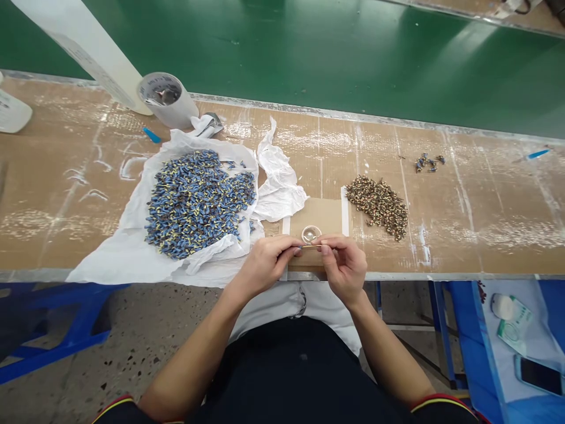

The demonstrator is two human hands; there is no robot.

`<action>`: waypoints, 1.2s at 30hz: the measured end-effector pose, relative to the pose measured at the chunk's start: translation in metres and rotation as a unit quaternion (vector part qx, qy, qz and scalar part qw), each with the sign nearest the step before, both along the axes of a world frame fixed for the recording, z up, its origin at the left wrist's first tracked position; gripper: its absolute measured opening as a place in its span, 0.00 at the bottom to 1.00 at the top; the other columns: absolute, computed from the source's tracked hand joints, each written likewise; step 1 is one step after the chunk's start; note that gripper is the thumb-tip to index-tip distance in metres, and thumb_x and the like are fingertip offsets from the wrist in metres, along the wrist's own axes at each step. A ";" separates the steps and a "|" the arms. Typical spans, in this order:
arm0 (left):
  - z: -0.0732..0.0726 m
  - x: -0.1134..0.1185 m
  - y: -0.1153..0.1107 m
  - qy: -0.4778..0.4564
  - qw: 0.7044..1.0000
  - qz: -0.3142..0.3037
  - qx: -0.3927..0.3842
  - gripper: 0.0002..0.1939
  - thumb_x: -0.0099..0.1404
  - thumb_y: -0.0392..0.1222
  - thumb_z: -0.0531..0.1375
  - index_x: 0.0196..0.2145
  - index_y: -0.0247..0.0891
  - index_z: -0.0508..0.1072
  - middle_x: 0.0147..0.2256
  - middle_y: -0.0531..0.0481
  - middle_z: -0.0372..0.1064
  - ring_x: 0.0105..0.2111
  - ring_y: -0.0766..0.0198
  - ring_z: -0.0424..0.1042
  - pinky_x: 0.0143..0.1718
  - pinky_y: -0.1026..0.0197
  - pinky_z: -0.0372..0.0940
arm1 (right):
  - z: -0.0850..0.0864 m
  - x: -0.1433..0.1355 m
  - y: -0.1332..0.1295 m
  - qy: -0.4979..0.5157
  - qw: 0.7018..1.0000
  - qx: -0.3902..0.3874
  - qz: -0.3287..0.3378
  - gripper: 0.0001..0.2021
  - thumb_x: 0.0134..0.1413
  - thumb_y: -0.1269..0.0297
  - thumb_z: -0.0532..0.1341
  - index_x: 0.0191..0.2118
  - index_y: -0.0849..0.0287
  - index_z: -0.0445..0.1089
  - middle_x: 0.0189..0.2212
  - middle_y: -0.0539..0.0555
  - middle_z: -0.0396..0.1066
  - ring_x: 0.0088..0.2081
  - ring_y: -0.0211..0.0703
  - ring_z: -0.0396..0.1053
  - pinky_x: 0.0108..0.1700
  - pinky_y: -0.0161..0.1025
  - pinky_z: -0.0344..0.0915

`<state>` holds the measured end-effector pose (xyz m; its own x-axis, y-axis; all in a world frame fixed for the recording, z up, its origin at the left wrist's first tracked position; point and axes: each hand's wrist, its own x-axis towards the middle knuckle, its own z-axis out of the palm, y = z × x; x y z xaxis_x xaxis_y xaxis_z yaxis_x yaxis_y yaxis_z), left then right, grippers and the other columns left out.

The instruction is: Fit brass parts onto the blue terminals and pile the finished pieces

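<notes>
Fingers (289, 253) of my left hand (263, 263) are pinched at one end of a thin brass-coloured rod (313, 246); fingers of my right hand (345, 266) are pinched on its other end. Rod sits roughly level between the two, near the front edge of the surface (494, 197). Speck of blue shows at the left fingertips; can't tell if that's a separate part.

Just beyond the rod: small clear round dish (311, 234) on a cardboard piece (322, 212). Contents unclear to me, I only get glare.

Left of that: white sheet (115, 253) carrying a big heap of blue-and-yellow parts (198, 203), crumpled white paper (280, 182) beside it. Right: heap of brownish parts (377, 206) straight on the surface, small cluster of blue parts (428, 163) farther out.

Back left: wide white cup (183, 112), something dark and pinkish inside, print on its inner wall. Tall white plastic piece (88, 53) next to it, also printed. White container (13, 112) at the left edge; contents hidden.

Low right, off the surface: white jar (502, 306), green-and-white packet (514, 330), phone (541, 375). Packet has print. I can't read any of the lettering.
</notes>
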<state>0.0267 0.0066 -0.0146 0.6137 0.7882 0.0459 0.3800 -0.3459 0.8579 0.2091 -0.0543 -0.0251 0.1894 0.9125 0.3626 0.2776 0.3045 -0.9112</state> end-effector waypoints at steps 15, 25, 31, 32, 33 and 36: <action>-0.007 -0.002 -0.001 -0.039 0.999 0.001 0.009 0.10 0.70 0.32 0.56 0.44 0.37 0.76 0.36 0.51 0.79 0.36 0.65 0.78 0.41 0.65 0.69 | 0.011 -0.001 0.004 -0.031 0.999 0.002 0.013 0.07 0.62 0.73 0.59 0.41 0.53 0.69 0.37 0.54 0.76 0.39 0.44 0.75 0.44 0.45 0.72; -0.003 -0.002 -0.001 -0.041 0.999 0.011 -0.022 0.10 0.71 0.33 0.56 0.45 0.37 0.76 0.34 0.52 0.79 0.35 0.66 0.78 0.40 0.66 0.69 | 0.013 0.000 0.002 -0.003 1.000 0.009 -0.020 0.06 0.63 0.71 0.58 0.41 0.52 0.69 0.37 0.54 0.75 0.40 0.45 0.74 0.39 0.43 0.72; -0.002 -0.005 -0.002 -0.043 0.998 0.007 -0.044 0.11 0.72 0.34 0.54 0.46 0.37 0.75 0.35 0.51 0.79 0.36 0.66 0.79 0.40 0.67 0.69 | 0.010 0.012 0.012 -0.090 0.994 0.017 -0.067 0.04 0.63 0.70 0.59 0.39 0.54 0.70 0.36 0.54 0.72 0.40 0.45 0.73 0.41 0.45 0.71; -0.002 -0.005 -0.001 -0.043 0.998 0.005 -0.045 0.11 0.72 0.34 0.54 0.46 0.37 0.75 0.35 0.52 0.80 0.36 0.66 0.79 0.40 0.67 0.69 | 0.009 0.012 0.013 -0.116 0.992 0.007 -0.057 0.04 0.63 0.69 0.59 0.39 0.54 0.71 0.36 0.55 0.72 0.41 0.45 0.73 0.41 0.44 0.71; -0.002 -0.005 -0.001 -0.043 0.998 0.005 -0.046 0.11 0.72 0.34 0.54 0.46 0.37 0.75 0.35 0.52 0.80 0.36 0.66 0.79 0.40 0.67 0.69 | 0.008 0.012 0.013 -0.138 0.989 -0.003 -0.044 0.05 0.63 0.69 0.59 0.41 0.54 0.71 0.38 0.56 0.72 0.41 0.46 0.72 0.41 0.44 0.71; -0.001 -0.006 0.001 -0.040 0.998 0.005 -0.049 0.10 0.72 0.36 0.54 0.46 0.38 0.75 0.35 0.51 0.80 0.36 0.66 0.79 0.39 0.67 0.69 | 0.007 0.014 0.013 -0.161 0.987 -0.007 -0.026 0.13 0.63 0.66 0.58 0.52 0.54 0.67 0.45 0.59 0.71 0.43 0.46 0.72 0.40 0.44 0.72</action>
<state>0.0206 0.0075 -0.0158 0.6029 0.7976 0.0171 0.3113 -0.2549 0.9155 0.2236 -0.0411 -0.0185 0.1127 0.9102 0.3986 0.5684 0.2699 -0.7772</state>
